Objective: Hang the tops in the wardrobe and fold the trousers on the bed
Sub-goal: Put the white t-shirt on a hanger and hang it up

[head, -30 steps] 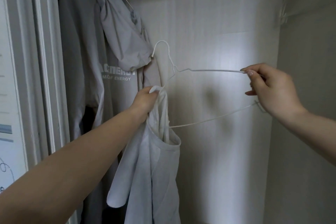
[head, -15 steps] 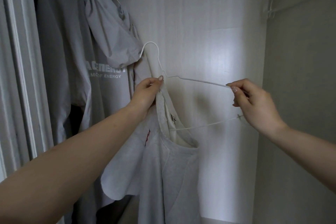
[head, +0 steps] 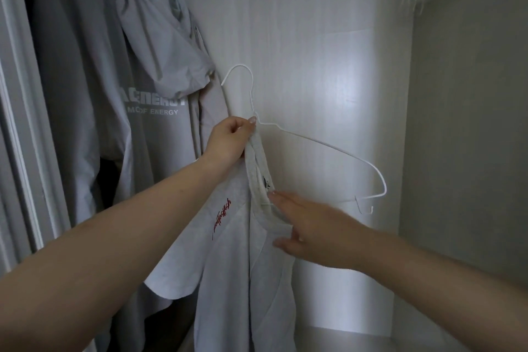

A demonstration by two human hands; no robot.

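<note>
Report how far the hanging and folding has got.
Done: a grey hoodie and a shirt hang at the left. In hand: the left hand grips the white tee and the hanger at its neck; one shoulder is on, the other hanger arm bare, and the right hand reaches for the collar. Left: seat that shoulder and hook the hanger up. No trousers or bed in view.

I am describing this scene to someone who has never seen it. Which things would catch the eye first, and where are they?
In the middle, the left hand grips a white wire hanger together with the collar of a pale grey T-shirt with red script, which hangs only from the hanger's left side. The right hand, fingers straight, reaches to the shirt's neckline just below. At the left, a grey hooded top with white lettering already hangs in the wardrobe.
</note>
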